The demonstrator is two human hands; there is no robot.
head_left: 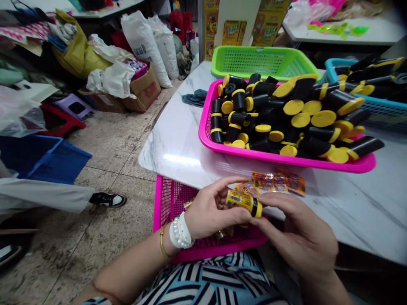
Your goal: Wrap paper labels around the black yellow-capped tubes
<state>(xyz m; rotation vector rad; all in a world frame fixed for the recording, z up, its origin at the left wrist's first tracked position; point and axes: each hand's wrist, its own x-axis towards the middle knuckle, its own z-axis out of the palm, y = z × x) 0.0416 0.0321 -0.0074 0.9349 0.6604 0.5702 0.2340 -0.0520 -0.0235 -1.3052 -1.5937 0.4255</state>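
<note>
Between my hands is a small black tube with a yellow cap and a yellow printed label (241, 201), held nearly level above the table edge. My left hand (211, 207) wraps its fingers and thumb round the labelled body. At the capped end, my right hand (297, 226) pinches the tube between thumb and fingers. Shiny orange printed sleeves (270, 182) lie flat on the marble-patterned table (187, 165) just beyond. Below my hands, a pink basket (165, 203) sits against my lap, with a few labelled pieces partly hidden in it.
A pink basket (286, 163) heaped with black, yellow-capped tubes stands on the table. Behind it are a green basket (263, 53) and a blue basket (388, 111) of similar tubes. A dark cloth (195, 97) lies at left. Another person's leg (44, 195) reaches in over the floor.
</note>
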